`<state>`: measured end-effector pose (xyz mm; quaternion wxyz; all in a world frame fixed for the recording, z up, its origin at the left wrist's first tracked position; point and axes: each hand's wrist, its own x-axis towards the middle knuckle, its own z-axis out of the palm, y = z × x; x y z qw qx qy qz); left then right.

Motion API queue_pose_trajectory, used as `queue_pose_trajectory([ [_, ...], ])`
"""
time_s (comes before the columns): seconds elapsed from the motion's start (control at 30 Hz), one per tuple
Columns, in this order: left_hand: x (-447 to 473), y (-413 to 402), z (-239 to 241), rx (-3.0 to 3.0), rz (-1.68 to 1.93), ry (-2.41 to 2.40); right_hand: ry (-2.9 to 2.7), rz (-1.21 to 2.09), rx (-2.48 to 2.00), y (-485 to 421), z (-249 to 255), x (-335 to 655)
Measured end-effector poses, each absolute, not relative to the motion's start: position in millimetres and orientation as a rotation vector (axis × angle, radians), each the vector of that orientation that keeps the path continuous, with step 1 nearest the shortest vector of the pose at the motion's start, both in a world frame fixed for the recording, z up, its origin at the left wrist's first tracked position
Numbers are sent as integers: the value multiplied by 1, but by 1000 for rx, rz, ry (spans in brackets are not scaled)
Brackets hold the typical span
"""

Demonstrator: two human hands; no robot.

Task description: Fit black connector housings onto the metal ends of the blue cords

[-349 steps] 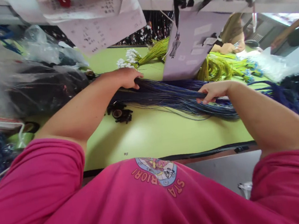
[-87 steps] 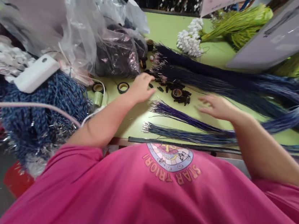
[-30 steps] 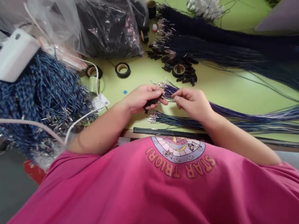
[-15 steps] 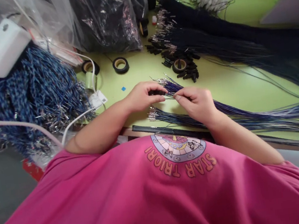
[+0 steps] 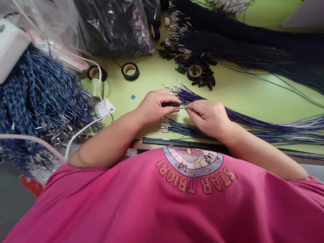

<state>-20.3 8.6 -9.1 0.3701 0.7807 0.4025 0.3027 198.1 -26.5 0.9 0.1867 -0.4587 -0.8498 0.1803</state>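
**Black bits in your left hand, wire end in your right**

So your left hand (image 5: pixel 156 106) is curled around some black bits (image 5: pixel 170 104), thumb and forefinger closing over them. Can't tell how many you've got in there, the fingers cover most of it. Your right hand (image 5: pixel 211 115) has thumb and forefinger pinched on a thin wire (image 5: pixel 182 107), its end poking out toward your left fingertips. The two hands are super close, but whether the wire actually touches the black bits is too small to see.

Just beyond your fingertips there's the bunch of purple wires (image 5: pixel 190 94), shiny tips pointing left, running off under your right hand. On the near side of your fingers, between them and you, are the blue wires (image 5: pixel 183 127), also tips left.

Farther past your fingers, off to the right, there's a black pile (image 5: pixel 204 80) with a tape roll (image 5: pixel 189 72) in it, and the dark wires (image 5: pixel 228 34) behind that. Left and beyond your left fingers: a blue chip (image 5: pixel 133 97) on the table (image 5: pixel 150 77), then another roll (image 5: pixel 131 78), then the bag (image 5: pixel 114 21).
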Motion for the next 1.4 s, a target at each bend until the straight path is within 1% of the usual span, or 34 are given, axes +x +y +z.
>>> queue_pose_trajectory([
  [0.1, -20, 8, -9, 2023, 765, 1068, -2427, 490, -1305, -27, 0, 198],
  [0.27, -20, 8, -12, 2128, 746, 981, -2459, 490, -1291, -27, 1, 197],
  [0.83, -19, 9, -15, 2129, 769, 979, -2548, 384, -1375, -29, 5, 195],
  [1.0, -19, 9, -14, 2101, 752, 1055, -2513, 425, -1378, -28, 7, 197],
  [1.23, -21, 10, -15, 2110, 784, 1016, -2546, 430, -1375, -28, 6, 198],
  [1.4, -21, 10, -18, 2239, 758, 950, -2607, 412, -1417, -30, 8, 192],
])
